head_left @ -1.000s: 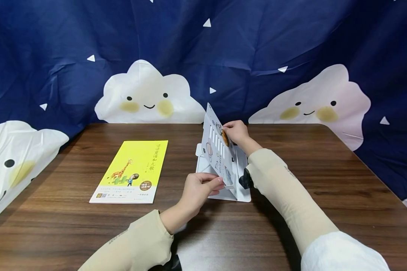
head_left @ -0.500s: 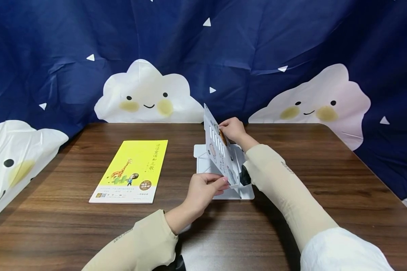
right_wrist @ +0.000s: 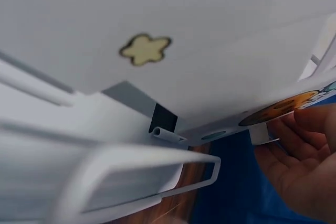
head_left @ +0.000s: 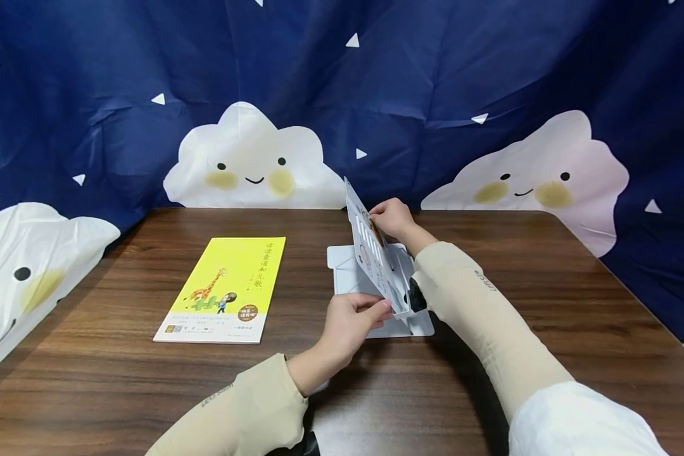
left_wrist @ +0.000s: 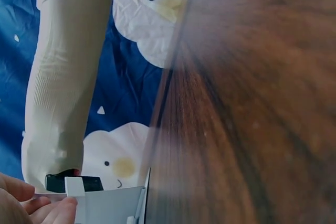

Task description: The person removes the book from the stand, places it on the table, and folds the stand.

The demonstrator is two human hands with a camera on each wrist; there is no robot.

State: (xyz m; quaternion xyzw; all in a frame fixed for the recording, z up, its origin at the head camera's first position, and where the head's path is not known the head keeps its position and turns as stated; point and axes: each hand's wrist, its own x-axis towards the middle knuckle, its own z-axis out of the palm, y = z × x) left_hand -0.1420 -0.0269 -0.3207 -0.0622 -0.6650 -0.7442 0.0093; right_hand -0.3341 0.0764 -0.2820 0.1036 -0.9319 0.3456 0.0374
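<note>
A white book stand (head_left: 370, 253) with cartoon planets and slots stands mid-table, its back panel tilted up over a flat base (head_left: 346, 273). My left hand (head_left: 349, 322) pinches the panel's near lower edge between thumb and fingers. On the far side, my right hand (head_left: 395, 218) grips the panel's edge near the top. Fingers curl round that edge beside an orange planet print (right_wrist: 278, 109) in the right wrist view. Below the panel there, a white wire support (right_wrist: 215, 169) shows. The left wrist view has the left fingertips (left_wrist: 64, 211) at a small white lip (left_wrist: 75, 187).
A yellow book (head_left: 222, 288) with a giraffe on its cover lies flat to the left on the wooden table (head_left: 519, 266). A dark blue curtain (head_left: 376, 76) with smiling clouds hangs behind the table's far edge.
The stand's panel has turned more edge-on, its lower edge shifting right. The base and left hand have moved slightly right too, and both hands keep their hold.
</note>
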